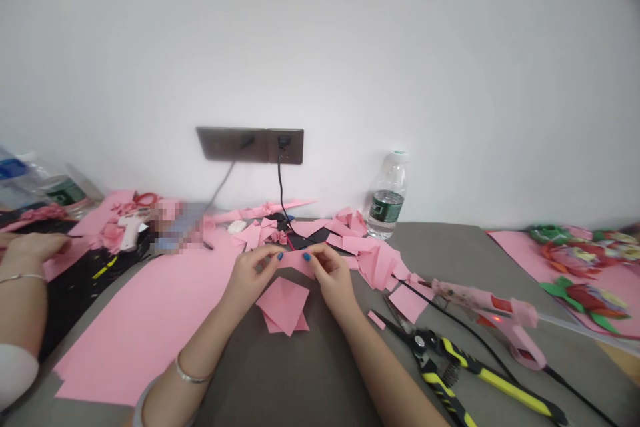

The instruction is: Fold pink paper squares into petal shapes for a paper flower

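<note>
Between my two hands is a small strip of pink paper (294, 259), held up above the table. My left hand (257, 271) pinches its left end between thumb and fingers. At the right end, my right hand (330, 273) grips it the same way. Just below them, a few square pieces of pink paper (283, 300) lie stacked at angles on the grey table. Large pink sheets (155, 320) spread out left of my left forearm. Past my right hand sits a heap of cut and folded pink paper (377, 260).
To the right lie yellow-and-black pruning shears (467, 363) and a pink glue gun (500, 317) with a lit red light and trailing cord. A water bottle (389, 197) stands by the wall. Paper flowers (585, 273) rest far right. Another person's hand (37, 250) is at far left.
</note>
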A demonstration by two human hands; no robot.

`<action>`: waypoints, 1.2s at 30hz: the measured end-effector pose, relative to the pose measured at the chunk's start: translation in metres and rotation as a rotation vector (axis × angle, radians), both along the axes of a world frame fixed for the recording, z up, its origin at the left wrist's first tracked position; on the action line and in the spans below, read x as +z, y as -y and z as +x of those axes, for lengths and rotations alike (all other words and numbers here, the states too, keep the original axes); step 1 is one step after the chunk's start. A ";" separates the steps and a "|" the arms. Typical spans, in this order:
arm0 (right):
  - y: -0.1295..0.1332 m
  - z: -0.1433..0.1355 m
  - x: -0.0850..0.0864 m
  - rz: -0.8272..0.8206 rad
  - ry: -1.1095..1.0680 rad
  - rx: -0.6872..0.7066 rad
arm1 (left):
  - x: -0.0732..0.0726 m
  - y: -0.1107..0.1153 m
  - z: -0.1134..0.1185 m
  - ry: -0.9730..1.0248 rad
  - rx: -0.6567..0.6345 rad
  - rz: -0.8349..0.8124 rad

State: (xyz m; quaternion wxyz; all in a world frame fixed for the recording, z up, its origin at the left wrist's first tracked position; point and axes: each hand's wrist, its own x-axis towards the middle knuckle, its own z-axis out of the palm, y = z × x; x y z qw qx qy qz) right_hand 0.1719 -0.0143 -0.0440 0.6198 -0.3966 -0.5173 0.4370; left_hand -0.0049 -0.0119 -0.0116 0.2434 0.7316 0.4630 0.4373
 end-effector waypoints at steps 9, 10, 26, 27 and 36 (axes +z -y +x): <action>0.008 -0.001 0.001 0.113 0.104 -0.090 | 0.005 0.005 0.006 0.117 -0.031 -0.031; 0.009 -0.001 0.002 0.133 0.128 -0.099 | 0.005 0.006 0.007 0.124 -0.040 -0.035; 0.016 -0.005 0.016 0.453 0.653 -0.266 | -0.004 0.007 0.005 -0.078 -0.043 0.201; 0.015 -0.004 0.016 0.457 0.653 -0.274 | -0.003 0.008 0.005 -0.080 -0.047 0.216; 0.001 0.022 0.007 0.270 0.272 -0.453 | 0.009 0.004 -0.007 0.026 0.116 0.176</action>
